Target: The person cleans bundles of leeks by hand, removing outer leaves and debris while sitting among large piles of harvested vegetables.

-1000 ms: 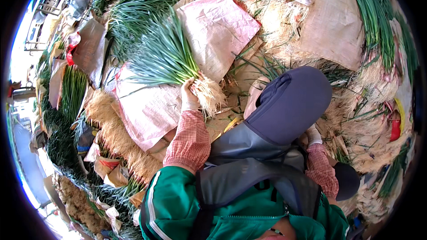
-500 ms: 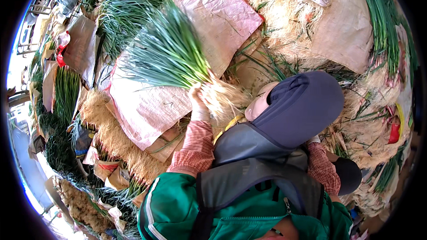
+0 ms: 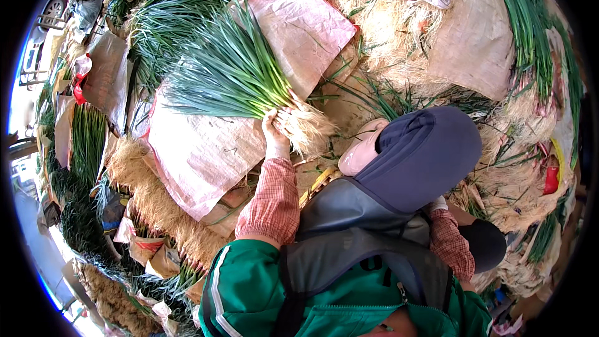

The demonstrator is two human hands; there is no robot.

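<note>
Left grip (image 3: 274,131) clasps greens (image 3: 234,78) across sheet (image 3: 206,150), roots (image 3: 310,128) past its right edge; right grip (image 3: 437,205), right of sheet, mostly hidden, hold unclear

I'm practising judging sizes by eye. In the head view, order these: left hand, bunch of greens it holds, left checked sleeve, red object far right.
Largest to smallest, as they look:
1. bunch of greens
2. left checked sleeve
3. left hand
4. red object

Heaped green onions (image 3: 178,15) and sacks (image 3: 477,37) suggest a produce-handling area.
</note>
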